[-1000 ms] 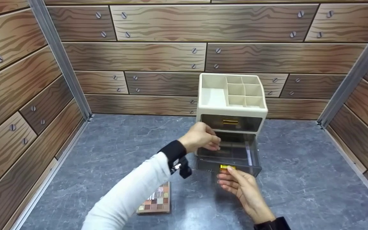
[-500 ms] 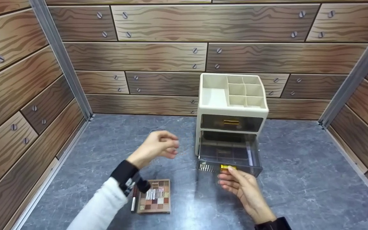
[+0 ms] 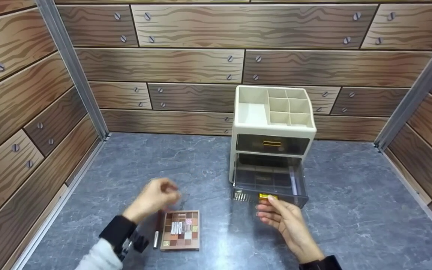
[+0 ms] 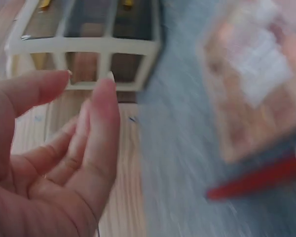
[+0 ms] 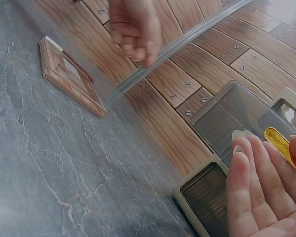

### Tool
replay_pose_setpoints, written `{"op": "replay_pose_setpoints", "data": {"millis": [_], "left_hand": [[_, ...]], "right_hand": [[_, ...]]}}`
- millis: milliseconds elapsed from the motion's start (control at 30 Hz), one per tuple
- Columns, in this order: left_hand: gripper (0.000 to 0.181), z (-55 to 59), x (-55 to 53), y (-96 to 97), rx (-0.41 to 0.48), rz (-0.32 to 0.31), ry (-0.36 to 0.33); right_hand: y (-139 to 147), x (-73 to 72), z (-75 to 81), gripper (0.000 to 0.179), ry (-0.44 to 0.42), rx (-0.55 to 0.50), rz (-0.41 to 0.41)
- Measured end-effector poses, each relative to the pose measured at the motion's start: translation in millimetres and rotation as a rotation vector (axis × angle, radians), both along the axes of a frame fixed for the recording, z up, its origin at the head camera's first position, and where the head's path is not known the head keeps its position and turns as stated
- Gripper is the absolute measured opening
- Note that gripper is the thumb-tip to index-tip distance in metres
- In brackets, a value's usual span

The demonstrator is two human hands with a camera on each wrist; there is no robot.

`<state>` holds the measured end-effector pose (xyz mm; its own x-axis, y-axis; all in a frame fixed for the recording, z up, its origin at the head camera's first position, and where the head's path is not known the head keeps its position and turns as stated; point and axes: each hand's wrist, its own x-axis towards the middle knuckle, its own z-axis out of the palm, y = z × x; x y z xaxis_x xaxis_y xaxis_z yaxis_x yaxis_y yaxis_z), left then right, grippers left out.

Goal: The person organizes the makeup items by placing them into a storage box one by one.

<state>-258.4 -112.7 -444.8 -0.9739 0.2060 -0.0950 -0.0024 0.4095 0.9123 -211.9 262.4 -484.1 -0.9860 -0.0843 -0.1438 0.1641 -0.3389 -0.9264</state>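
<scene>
My right hand (image 3: 285, 225) pinches the gold handle (image 3: 266, 197) of a see-through grey drawer (image 3: 298, 178), which stands pulled out of a cream cosmetics organizer (image 3: 274, 129). In the right wrist view the thumb lies over the handle (image 5: 281, 143) and the fingers stretch alongside it. My left hand (image 3: 154, 198), blurred, is above the far end of a slim tube (image 3: 156, 239) with a red body and silver cap. In the left wrist view its thumb and forefinger are apart, with nothing between them. An eyeshadow palette (image 3: 180, 238) lies right beside the tube.
Open compartments (image 3: 289, 105) divide the organizer's top. Its upper drawer (image 3: 251, 143), with another gold handle, is closed. Wood-patterned walls (image 3: 186, 65) surround the grey marbled table (image 3: 126, 161) at the back and both sides.
My left hand has moved from over the pulled-out drawer leftward and down toward the tube beside the palette. My right hand has stayed on the drawer handle.
</scene>
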Motion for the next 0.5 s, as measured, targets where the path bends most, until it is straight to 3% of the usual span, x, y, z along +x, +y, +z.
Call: {"op": "replay_pose_setpoints", "data": {"millis": [133, 233, 500], "left_hand": [[0.036, -16.2, 14.9, -7.7, -0.163, 0.097, 0.019], [0.031, -24.8, 20.1, -13.9, -0.245, 0.133, 0.051], [0.039, -40.4, 27.8, -28.1, -0.344, 0.173, 0.063]], "right_hand": [[-1, 0.0, -0.5, 0.024, -0.003, -0.006, 0.006], [-1, -0.2, -0.7, 0.024, -0.006, -0.007, 0.001], [-1, -1.3, -0.7, 0.023, -0.006, -0.002, -0.010]]}}
